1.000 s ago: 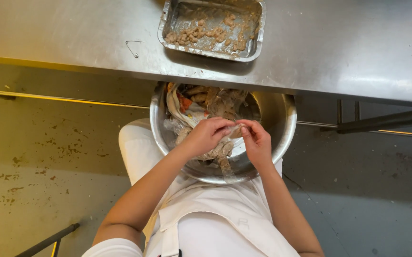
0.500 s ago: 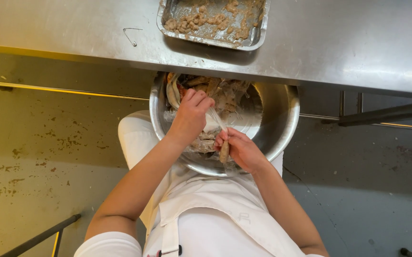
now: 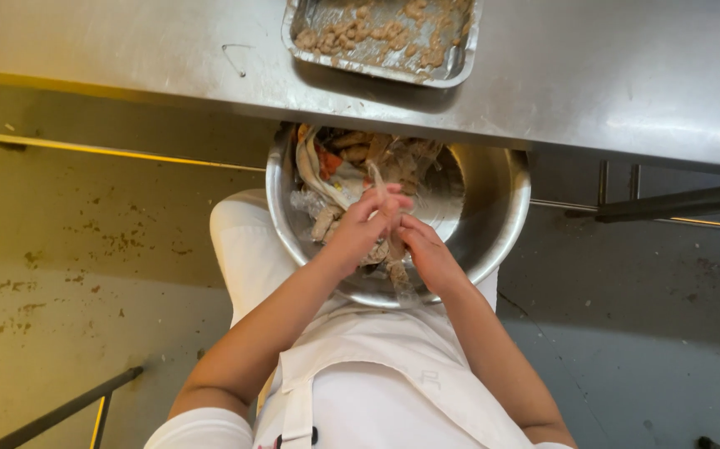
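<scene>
A large steel bowl (image 3: 501, 208) rests on my lap, holding pale seafood pieces and scraps (image 3: 352, 158). Over its near side my left hand (image 3: 364, 229) pinches a long pale strip that rises between the fingers. My right hand (image 3: 426, 254) touches it from the right and grips the same piece lower down. Both hands meet above the bowl's front rim. What lies under the hands is hidden.
A steel table (image 3: 626, 75) runs across the top, its edge over the bowl's far rim. On it stands a rectangular metal tray (image 3: 377, 62) with several small brownish pieces. Stained floor lies left, dark table bars right. A white apron covers my front.
My left hand has drawn back from the bowl's far side toward me, and both hands have come together over the near rim on the pale strip.
</scene>
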